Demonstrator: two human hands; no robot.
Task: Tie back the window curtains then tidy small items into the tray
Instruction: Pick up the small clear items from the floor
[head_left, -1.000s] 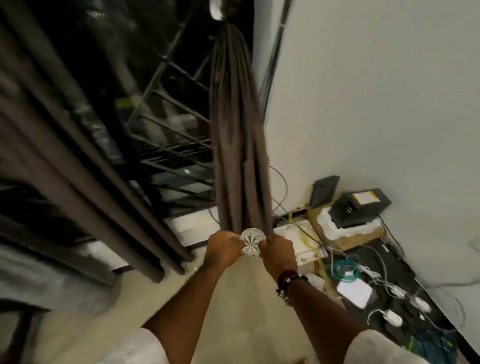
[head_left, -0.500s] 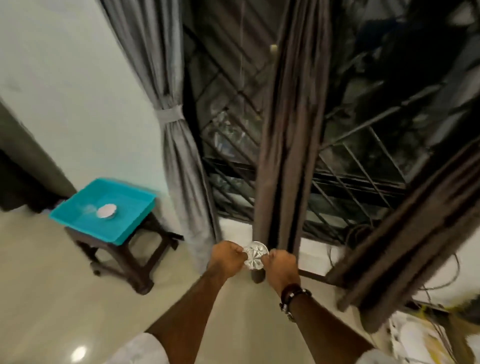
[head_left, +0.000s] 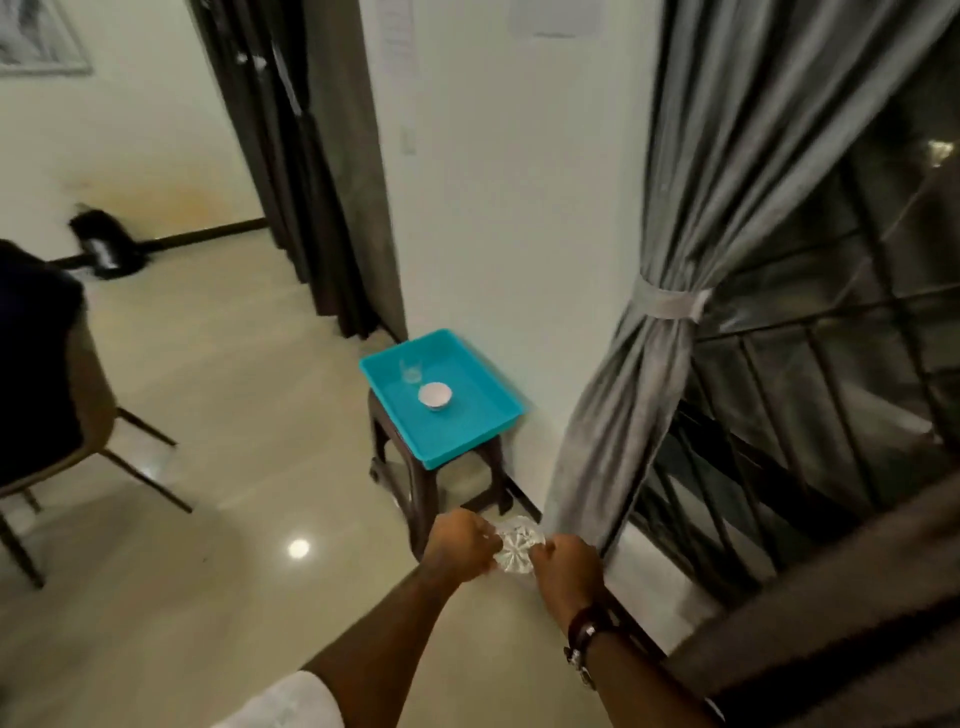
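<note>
Head view: my left hand (head_left: 462, 540) and right hand (head_left: 563, 564) pinch cut-glass dish (head_left: 517, 545) rims; fragile, slippery, I'd keep edge hold

Tray (head_left: 498, 400) reachable over bare floor (head_left: 234, 415) (stool (head_left: 415, 499) beneath).

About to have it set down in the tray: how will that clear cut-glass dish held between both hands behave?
The glass dish looks rigid and probably fragile, given its clear cut pattern. The left hand and right hand both grip its rim, hinting that it is slippery or weighty for its size. On the smooth teal tray it may slide.
</note>
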